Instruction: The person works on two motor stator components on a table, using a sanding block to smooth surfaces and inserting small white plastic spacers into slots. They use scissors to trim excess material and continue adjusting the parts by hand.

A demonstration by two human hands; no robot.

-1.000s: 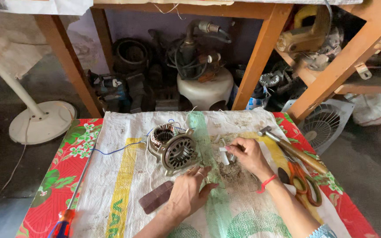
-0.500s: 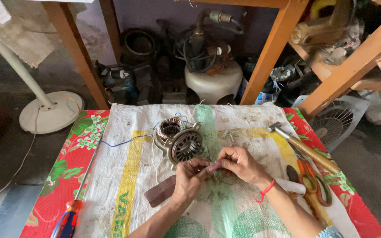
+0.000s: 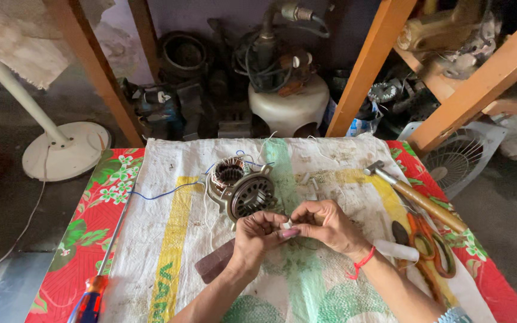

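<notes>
Both hands meet mid-cloth: left hand (image 3: 257, 238) and right hand (image 3: 328, 226) fingertip to fingertip, pinching a small white piece (image 3: 286, 225) between them. Thumbs and forefingers pressed tight on it, other fingers curled. Can't tell what the piece is, too small. Thin wire strands trail around the grip.

Just under and left of the grip, a dark brown flat block (image 3: 215, 261) lies on the white woven sack (image 3: 169, 239), partly beneath the left wrist. Right of the grip, by the right wrist w/ its red thread band, a white cylinder (image 3: 396, 250), then orange-handled scissors (image 3: 431, 251). Farther right and up, a hammer (image 3: 417, 196) w/ wooden handle, lying diagonal.

Well left of the grip, near the bottom edge, a screwdriver (image 3: 100, 281) w/ red and blue handle, shaft pointing up the cloth edge.

Just above the grip, nearly touching the left knuckles: a motor stator (image 3: 242, 189), copper windings showing, metal end cover tilted toward the hands. A blue wire (image 3: 163, 192) runs off it to the left.

Under the sack, a red floral cloth (image 3: 85, 233) shows at both sides.

Beyond the table edge: orange wooden legs (image 3: 363, 72), a white round pump housing (image 3: 288, 104) among dark motor parts, a fan grille (image 3: 453, 158) on the right, a white fan base (image 3: 67, 149) far left.
</notes>
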